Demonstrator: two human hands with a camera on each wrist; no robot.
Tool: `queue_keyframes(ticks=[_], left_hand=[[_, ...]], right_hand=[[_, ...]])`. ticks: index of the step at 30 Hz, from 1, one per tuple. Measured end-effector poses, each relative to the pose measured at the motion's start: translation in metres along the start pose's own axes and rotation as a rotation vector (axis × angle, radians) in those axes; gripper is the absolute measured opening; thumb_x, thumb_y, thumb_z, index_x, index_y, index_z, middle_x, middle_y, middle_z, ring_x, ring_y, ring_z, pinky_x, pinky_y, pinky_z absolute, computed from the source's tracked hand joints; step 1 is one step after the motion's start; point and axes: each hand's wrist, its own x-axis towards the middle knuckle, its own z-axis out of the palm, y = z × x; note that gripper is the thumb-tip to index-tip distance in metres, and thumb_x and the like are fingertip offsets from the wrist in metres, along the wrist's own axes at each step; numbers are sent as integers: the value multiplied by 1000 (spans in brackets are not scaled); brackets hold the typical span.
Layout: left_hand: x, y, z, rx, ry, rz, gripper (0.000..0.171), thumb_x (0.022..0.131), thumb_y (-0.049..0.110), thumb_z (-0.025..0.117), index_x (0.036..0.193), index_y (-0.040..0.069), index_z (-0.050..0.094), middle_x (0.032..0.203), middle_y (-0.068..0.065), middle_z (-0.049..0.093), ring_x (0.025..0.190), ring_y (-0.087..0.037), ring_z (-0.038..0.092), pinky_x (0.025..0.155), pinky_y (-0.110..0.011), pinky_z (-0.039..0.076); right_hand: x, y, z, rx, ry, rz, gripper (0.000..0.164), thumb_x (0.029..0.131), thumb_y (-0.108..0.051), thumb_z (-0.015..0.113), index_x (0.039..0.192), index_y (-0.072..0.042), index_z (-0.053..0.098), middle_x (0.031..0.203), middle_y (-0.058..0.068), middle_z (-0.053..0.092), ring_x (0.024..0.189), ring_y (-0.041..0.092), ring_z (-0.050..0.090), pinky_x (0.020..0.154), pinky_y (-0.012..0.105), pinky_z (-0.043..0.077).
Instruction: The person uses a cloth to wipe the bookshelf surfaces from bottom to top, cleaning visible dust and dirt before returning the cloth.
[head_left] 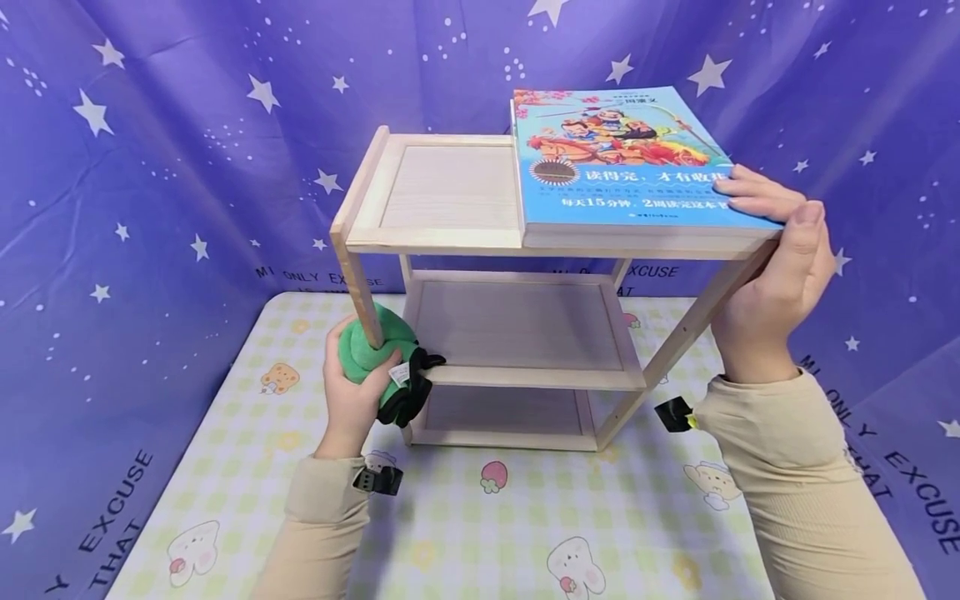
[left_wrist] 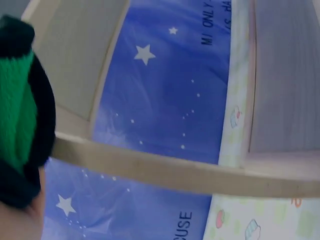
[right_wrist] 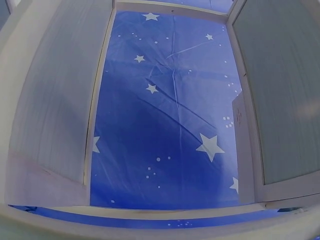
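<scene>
A small three-tier wooden shelf (head_left: 457, 187) stands on the table. My left hand (head_left: 356, 408) grips a green and black plush toy (head_left: 386, 337) at the shelf's left front post, its thumb across the front near a white tag. In the left wrist view, part of the plush (left_wrist: 17, 110) shows at the left edge beside a wooden bar. A blue picture-covered book (head_left: 622, 179) lies flat on the right half of the top tier. My right hand (head_left: 776, 271) holds the book's right edge at the shelf corner, fingers over the cover and thumb at the near corner.
The middle tier (head_left: 517, 325) and bottom tier (head_left: 510, 412) lie below the book. A checked cloth with cartoon prints covers the table (head_left: 465, 533). Behind hangs a purple-blue curtain (head_left: 187, 167) with stars. The right wrist view looks between the shelf's boards (right_wrist: 60, 100).
</scene>
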Motion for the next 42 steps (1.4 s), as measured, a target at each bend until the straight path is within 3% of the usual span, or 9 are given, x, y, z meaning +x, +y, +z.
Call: queue_keyframes(ticks=[6, 10, 23, 35, 42], left_hand=[[-3, 3, 11, 62, 130, 77, 57, 81, -2, 71, 134, 1, 50, 113, 7, 60, 96, -10, 57, 83, -22, 48], [-2, 7, 14, 106, 178, 120, 57, 79, 0, 73, 133, 3, 52, 110, 9, 63, 93, -9, 59, 81, -22, 48], [9, 24, 18, 142, 203, 196, 54, 78, 3, 74, 130, 6, 58, 111, 12, 65, 95, -10, 61, 83, -24, 48], [24, 48, 21, 149, 217, 260, 53, 77, 3, 74, 128, -1, 57, 115, 9, 60, 97, -12, 59, 84, -26, 46], [28, 60, 25, 125, 223, 249, 52, 77, 4, 74, 127, 4, 58, 114, 6, 60, 93, -14, 58, 79, -25, 48]], right_hand=[[0, 1, 0, 7, -1, 3, 60, 100, 5, 13, 74, 10, 67, 81, 13, 75, 104, 32, 67, 109, 40, 41], [0, 2, 0, 15, 11, 5, 59, 100, 4, 13, 74, 10, 66, 80, 13, 74, 103, 33, 67, 108, 40, 41], [1, 3, 1, 45, 26, 3, 60, 100, 5, 11, 73, 11, 64, 79, 14, 74, 102, 34, 66, 107, 40, 41], [0, 3, 2, 39, 19, 3, 61, 100, 5, 10, 73, 11, 65, 79, 14, 74, 102, 33, 67, 108, 40, 41], [1, 3, 1, 43, 24, 7, 61, 100, 5, 10, 73, 11, 65, 79, 14, 74, 103, 34, 66, 108, 40, 41]])
